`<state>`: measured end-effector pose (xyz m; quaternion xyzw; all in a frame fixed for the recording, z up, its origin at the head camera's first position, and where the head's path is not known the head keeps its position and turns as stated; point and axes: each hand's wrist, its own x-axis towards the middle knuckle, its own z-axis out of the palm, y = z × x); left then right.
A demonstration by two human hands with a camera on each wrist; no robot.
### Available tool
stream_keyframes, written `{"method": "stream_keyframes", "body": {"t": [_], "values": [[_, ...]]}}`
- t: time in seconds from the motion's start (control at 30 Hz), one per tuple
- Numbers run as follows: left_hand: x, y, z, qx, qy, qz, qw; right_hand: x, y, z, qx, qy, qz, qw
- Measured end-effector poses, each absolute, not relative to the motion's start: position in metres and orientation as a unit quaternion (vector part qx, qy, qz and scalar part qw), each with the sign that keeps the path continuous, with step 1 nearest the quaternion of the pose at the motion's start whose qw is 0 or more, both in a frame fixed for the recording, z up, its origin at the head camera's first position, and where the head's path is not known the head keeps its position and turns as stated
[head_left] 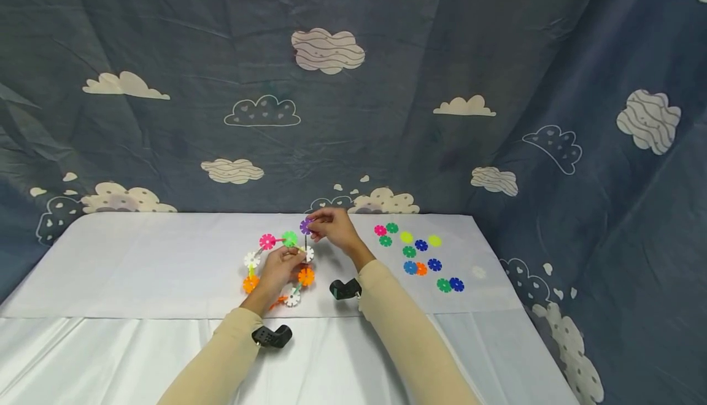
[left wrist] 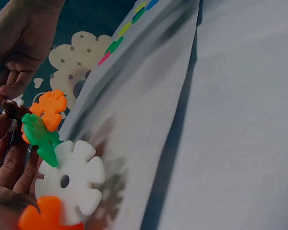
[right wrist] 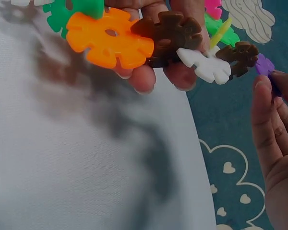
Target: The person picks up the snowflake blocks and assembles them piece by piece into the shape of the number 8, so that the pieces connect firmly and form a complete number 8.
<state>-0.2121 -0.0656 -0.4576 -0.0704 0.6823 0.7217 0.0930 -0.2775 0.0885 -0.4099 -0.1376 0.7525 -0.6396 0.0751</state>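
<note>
A loop of interlocking plastic flower discs hangs above the table, joined edge to edge in pink, green, white, orange (right wrist: pixel 108 40) and brown (right wrist: pixel 170 36). My left hand (head_left: pixel 280 273) grips this chain near a brown disc, fingers behind it and thumb in front. Between the thumb and fingers of my right hand (head_left: pixel 335 228) is a purple disc (head_left: pixel 305 227). In the right wrist view the purple disc touches a second brown disc (right wrist: pixel 242 56), which is joined to a white disc (right wrist: pixel 209 67). Whether the purple disc is slotted in, I cannot tell.
Loose discs lie on the white table (head_left: pixel 138 264) to the right: several green (head_left: pixel 409 251) and blue (head_left: pixel 434 264), plus yellow (head_left: pixel 406 237), orange and pink (head_left: pixel 380 230). A pale disc (head_left: pixel 479 272) lies farther right. A cloud-printed dark cloth (head_left: pixel 386 116) hangs behind the table.
</note>
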Motion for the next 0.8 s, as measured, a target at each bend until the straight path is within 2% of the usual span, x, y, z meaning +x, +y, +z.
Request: {"method": "stream_keyframes", "body": {"t": [0.23,0.8], "values": [[-0.2110,-0.0652,-0.4574,-0.068,0.682,0.722,0.090,-0.2794,0.0879,-0.4147,-0.144,0.768,-0.621,0.066],[-0.2099,-0.0627,-0.4608,-0.064,0.679,0.728,0.069,-0.2777,0.0863,-0.4125,-0.165,0.779,-0.599,0.085]]}}
